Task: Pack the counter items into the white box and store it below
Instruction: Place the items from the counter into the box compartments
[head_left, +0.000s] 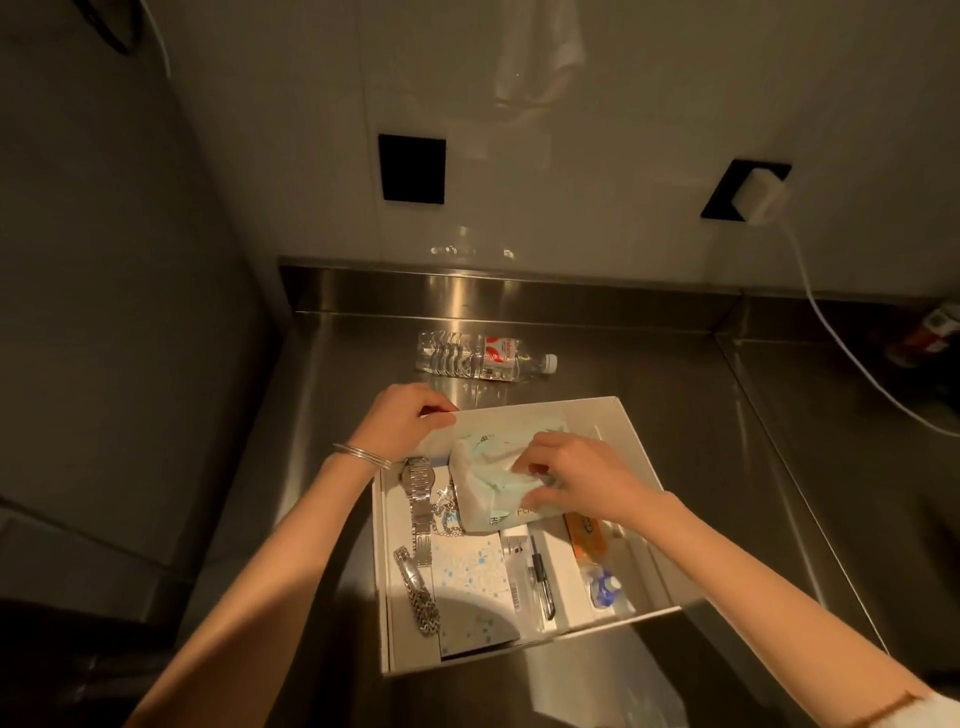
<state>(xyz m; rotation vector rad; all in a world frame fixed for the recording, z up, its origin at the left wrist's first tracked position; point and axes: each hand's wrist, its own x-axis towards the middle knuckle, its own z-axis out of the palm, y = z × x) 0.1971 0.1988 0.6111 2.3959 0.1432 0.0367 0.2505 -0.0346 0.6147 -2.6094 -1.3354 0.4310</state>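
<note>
Right hand (576, 478) pinches the middle and left hand (402, 423) grips the far-left end of a crumpled pale-green tissue pack (483, 467) inside the white box (613, 421) mid-worktop (701, 415). Metal watches (418, 499) and a pen (540, 577) lie alongside, and a water bottle (483, 358) lies behind.

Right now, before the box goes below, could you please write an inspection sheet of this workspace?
Surface: steel counter, reflective.
Job's things: white box open, holding two watches, pen, booklet; tissue pack held over its far end; water bottle lying outside, behind it.
Clutter: blurred can, far right.
Hands: left hand and right hand both grip the tissue pack.
Cables: white cable runs from charger down onto counter.
Surroundings: tiled wall, one free black socket.
</note>
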